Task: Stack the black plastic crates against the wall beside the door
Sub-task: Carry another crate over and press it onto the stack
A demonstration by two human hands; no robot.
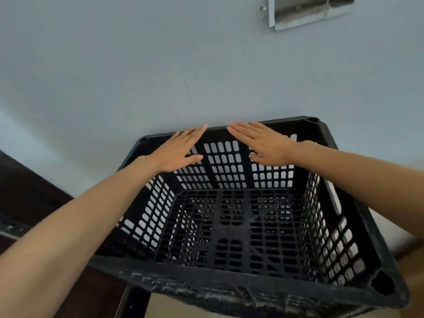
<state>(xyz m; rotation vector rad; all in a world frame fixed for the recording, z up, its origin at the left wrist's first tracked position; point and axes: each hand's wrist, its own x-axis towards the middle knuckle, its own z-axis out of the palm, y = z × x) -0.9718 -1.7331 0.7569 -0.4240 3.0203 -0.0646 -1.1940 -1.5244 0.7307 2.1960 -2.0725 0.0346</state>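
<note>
A black plastic crate [229,226] with slotted walls and floor fills the lower middle of the view, its open top facing me and its far rim against the pale wall [160,65]. Through its floor I see the dark grid of something black beneath it. My left hand [181,150] lies flat with fingers stretched out on the inside of the far wall near the rim. My right hand [263,143] lies flat in the same way just to the right. Neither hand grips anything.
A dark brown door or door frame [29,198] stands at the left, close to the crate's left side. High on the wall at the upper right is a rough rectangular recess [305,10]. Pale floor [408,239] shows to the right of the crate.
</note>
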